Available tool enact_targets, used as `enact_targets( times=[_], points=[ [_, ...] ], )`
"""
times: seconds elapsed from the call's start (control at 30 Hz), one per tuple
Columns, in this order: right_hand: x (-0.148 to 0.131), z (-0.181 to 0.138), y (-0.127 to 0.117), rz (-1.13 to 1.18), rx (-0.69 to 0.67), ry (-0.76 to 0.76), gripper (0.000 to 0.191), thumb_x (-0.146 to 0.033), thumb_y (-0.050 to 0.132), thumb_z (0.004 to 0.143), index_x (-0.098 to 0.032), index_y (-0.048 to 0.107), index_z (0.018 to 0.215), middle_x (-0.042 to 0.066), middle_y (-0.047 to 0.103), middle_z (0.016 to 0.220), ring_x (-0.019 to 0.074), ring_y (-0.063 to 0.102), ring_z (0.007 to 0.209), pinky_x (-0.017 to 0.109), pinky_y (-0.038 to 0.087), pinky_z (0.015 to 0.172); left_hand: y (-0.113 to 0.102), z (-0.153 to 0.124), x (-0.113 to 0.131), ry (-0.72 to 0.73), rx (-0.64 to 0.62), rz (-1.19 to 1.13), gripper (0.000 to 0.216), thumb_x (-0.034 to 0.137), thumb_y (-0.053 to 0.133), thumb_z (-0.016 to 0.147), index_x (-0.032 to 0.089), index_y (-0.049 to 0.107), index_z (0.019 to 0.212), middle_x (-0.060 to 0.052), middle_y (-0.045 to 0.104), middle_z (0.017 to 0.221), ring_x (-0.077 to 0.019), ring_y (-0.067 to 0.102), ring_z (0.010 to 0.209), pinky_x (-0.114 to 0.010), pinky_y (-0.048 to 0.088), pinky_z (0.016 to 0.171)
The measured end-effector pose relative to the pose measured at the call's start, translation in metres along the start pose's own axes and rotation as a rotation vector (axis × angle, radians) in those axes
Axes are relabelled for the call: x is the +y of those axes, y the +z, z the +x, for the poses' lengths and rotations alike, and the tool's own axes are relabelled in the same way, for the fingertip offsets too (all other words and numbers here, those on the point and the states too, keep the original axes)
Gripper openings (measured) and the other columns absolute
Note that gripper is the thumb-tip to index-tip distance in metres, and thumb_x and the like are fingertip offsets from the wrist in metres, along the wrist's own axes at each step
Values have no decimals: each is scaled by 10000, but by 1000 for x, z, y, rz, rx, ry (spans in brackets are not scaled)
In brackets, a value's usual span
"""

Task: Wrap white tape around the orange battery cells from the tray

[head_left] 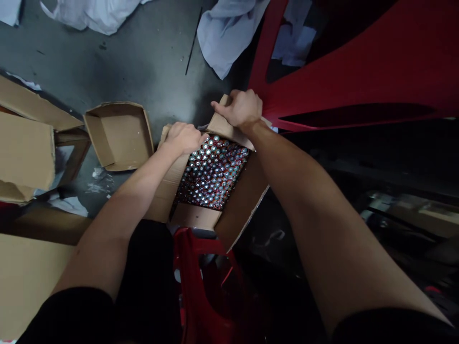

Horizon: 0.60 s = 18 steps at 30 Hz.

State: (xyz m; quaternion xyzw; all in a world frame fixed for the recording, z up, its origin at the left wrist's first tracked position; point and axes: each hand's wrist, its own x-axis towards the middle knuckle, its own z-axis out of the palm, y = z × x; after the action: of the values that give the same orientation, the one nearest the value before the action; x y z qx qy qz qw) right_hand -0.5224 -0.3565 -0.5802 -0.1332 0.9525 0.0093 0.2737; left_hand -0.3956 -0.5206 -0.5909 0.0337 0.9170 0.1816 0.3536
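An open cardboard box (171,174) stands in front of me, its flaps folded outward. It is packed with many small, shiny round-topped cylinders that look like batteries (213,174), standing on end. My left hand (184,137) is closed over the box's far left corner, fingers curled at the edge beside the batteries. On the far side, my right hand (244,109) grips the far flap (222,126), with the thumb stretched to the left. The fingertips of both hands are partly hidden.
A shallow cardboard tray (125,136) lies on the floor to the left, beside larger cardboard boxes (25,148). Red plastic furniture (358,71) stands close at the right, and a red stool (190,267) is nearest me. White cloth or bags (229,33) lie at the back.
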Motion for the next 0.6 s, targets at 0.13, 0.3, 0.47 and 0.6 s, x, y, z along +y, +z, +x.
enact_targets(
  times=[0.13,0.3,0.47,0.6],
  points=[
    [0,11,-1,-36,2,62,838,-771,433,1065,-20,693,1328,286,688,1391,378,656,1374,514,478,1162,2,0,1,15,25,16,764,595,272,1104,118,836,1297,-222,784,1294,-418,668,1335,-519,446,1162],
    [0,11,-3,-91,37,86,773,-783,502,1029,-102,739,1311,249,735,1368,377,705,1289,540,537,1110,5,0,5,-17,39,4,757,593,267,1102,133,834,1304,-219,779,1296,-407,672,1318,-525,439,1158],
    [-1,-8,-12,-137,100,63,719,-766,426,1068,-165,710,1341,238,751,1354,379,728,1247,544,556,1085,5,3,25,-96,80,-92,729,601,308,1102,120,784,1372,-230,732,1384,-422,656,1336,-549,425,1169],
    [-3,-19,-27,-202,100,-50,658,-707,404,1112,-167,620,1420,237,747,1344,360,733,1226,536,556,1068,5,8,34,-120,87,-152,706,600,327,1119,119,770,1386,-219,713,1405,-436,623,1390,-549,395,1198]
  ],
)
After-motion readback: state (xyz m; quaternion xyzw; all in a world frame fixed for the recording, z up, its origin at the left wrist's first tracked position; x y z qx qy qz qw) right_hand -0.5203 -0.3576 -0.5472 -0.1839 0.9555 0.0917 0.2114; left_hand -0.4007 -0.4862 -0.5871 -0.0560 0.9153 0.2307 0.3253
